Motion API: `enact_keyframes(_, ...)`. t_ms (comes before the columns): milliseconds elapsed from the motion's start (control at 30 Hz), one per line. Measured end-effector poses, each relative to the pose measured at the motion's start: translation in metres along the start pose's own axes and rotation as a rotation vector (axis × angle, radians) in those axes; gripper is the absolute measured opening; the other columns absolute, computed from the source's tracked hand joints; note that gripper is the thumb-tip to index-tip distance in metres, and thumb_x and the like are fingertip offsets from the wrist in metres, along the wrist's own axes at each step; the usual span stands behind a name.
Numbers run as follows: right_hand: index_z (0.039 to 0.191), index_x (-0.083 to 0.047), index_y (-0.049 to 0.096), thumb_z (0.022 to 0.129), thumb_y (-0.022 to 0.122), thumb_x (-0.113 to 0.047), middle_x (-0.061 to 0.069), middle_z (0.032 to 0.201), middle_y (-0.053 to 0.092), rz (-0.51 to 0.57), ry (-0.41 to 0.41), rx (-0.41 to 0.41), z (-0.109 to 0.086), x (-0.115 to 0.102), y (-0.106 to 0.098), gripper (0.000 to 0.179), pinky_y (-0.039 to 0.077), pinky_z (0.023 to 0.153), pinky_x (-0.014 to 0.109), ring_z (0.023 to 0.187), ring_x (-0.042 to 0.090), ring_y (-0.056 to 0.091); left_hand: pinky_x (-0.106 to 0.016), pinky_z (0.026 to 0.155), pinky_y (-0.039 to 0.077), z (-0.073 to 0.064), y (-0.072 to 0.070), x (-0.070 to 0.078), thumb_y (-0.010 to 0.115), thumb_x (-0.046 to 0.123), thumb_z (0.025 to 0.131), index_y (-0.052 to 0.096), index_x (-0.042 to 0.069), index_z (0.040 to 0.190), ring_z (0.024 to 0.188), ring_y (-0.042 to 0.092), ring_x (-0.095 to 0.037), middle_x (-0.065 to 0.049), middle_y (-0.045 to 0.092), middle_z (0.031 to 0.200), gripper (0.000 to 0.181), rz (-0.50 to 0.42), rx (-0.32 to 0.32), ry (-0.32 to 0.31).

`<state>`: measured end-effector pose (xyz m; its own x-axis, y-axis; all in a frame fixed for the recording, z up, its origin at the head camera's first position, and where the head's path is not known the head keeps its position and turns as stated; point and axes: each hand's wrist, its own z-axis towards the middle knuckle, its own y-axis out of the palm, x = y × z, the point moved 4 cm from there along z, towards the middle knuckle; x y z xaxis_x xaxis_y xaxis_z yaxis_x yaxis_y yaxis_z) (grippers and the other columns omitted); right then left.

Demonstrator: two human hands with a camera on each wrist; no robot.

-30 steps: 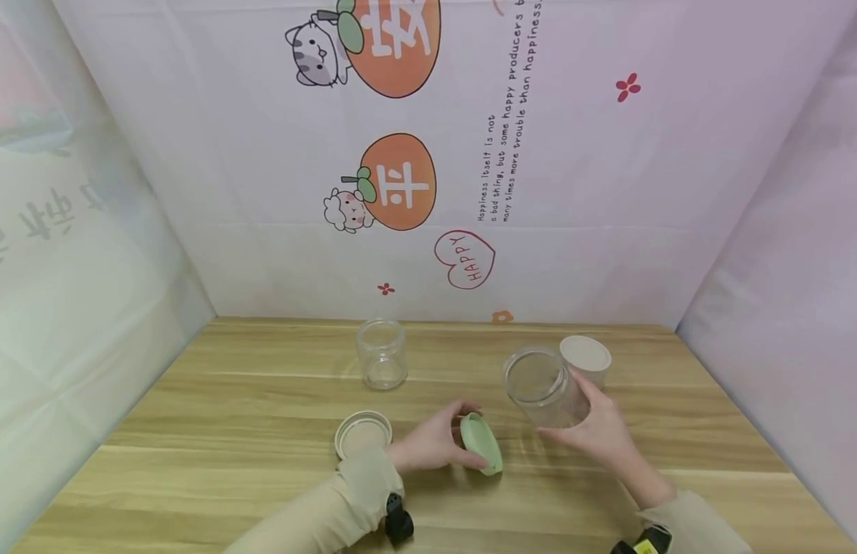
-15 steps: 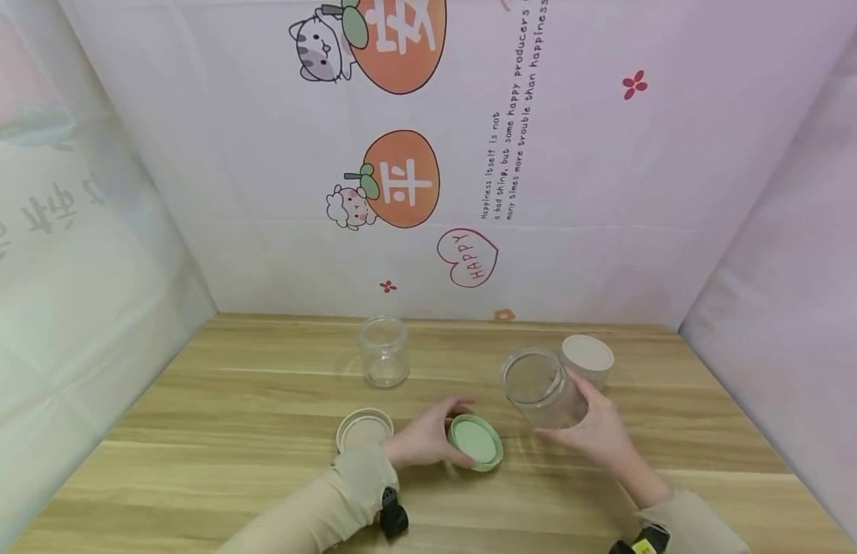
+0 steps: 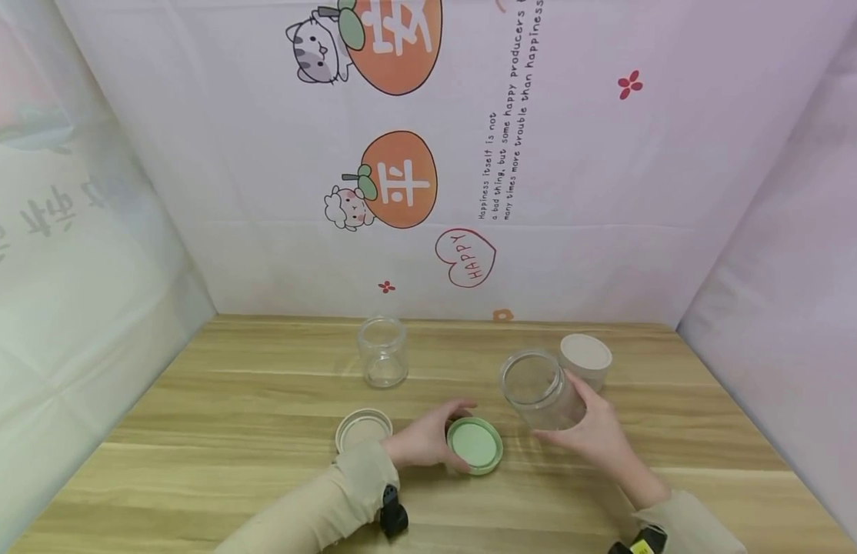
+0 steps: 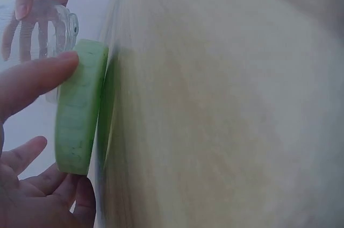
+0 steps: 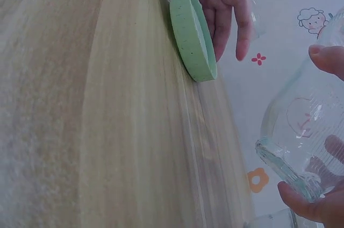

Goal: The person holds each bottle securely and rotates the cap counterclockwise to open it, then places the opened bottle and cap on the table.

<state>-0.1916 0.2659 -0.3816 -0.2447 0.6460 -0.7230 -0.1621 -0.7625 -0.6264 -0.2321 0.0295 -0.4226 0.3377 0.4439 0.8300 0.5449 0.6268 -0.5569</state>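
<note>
With thumb and fingers at opposite edges, my left hand [image 3: 425,440] holds a round green lid [image 3: 475,446], hollow side up. The lid lies nearly level right at the tabletop, its green reflection beside it in the left wrist view. My right hand [image 3: 595,431] grips a clear jar [image 3: 539,396] by its side, thumb and fingers around the wall. The jar leans to the left with its open mouth toward the head camera, and looks empty. In the right wrist view the jar [image 5: 301,126] overlaps the printed cloth behind.
A beige lid [image 3: 362,432] lies by my left wrist, partly covered by the sleeve. At the back stands another clear jar [image 3: 383,358] without a lid. A white-topped container [image 3: 586,354] stands behind my right hand. Printed cloth [image 3: 574,192] walls the wooden table [image 3: 262,408].
The green lid has gone from tilted on its edge to lying nearly level, with my left hand lowering it. My right hand and its jar have barely moved.
</note>
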Motion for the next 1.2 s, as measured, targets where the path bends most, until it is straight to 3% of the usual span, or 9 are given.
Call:
enact_keyframes(500, 0.139, 0.001, 0.038, 0.06, 0.089, -0.02, 0.027, 0.132, 0.051, 0.047, 0.035, -0.002, 0.003, 0.001, 0.01, 0.097, 0.035, 0.098, 0.066, 0.122, 0.047, 0.045, -0.04, 0.107, 0.038, 0.001, 0.001, 0.0, 0.085, 0.007, 0.066, 0.039, 0.007, 0.14, 0.126, 0.048, -0.026, -0.011, 0.05, 0.137, 0.087, 0.063, -0.024, -0.015)
enact_keyframes(733, 0.141, 0.001, 0.036, 0.061, 0.089, -0.022, 0.026, 0.134, 0.049, 0.067, 0.095, 0.006, 0.008, 0.0, 0.015, 0.098, 0.035, 0.099, 0.064, 0.123, 0.045, 0.044, -0.043, 0.107, 0.039, -0.004, -0.006, -0.001, 0.083, 0.011, 0.07, 0.037, 0.006, 0.142, 0.128, 0.046, -0.03, -0.015, 0.048, 0.138, 0.086, 0.045, -0.033, -0.027)
enact_keyframes(1000, 0.144, 0.0, 0.031, 0.066, 0.086, -0.023, 0.025, 0.138, 0.044, 0.154, 0.144, -0.009, 0.021, 0.003, 0.027, 0.098, 0.03, 0.106, 0.062, 0.128, 0.042, 0.04, -0.048, 0.105, 0.04, -0.012, -0.025, 0.0, 0.076, 0.015, 0.078, 0.042, 0.007, 0.14, 0.131, 0.04, -0.035, -0.017, 0.045, 0.141, 0.071, -0.065, 0.05, -0.018)
enact_keyframes(1200, 0.145, -0.004, 0.03, 0.069, 0.084, -0.024, 0.021, 0.142, 0.041, 0.219, 0.223, -0.019, 0.037, 0.009, 0.038, 0.096, 0.032, 0.108, 0.056, 0.129, 0.038, 0.039, -0.047, 0.105, 0.04, -0.021, -0.034, 0.003, 0.073, 0.011, 0.081, 0.042, 0.003, 0.138, 0.128, 0.042, -0.036, -0.017, 0.045, 0.14, 0.065, -0.157, 0.14, 0.046)
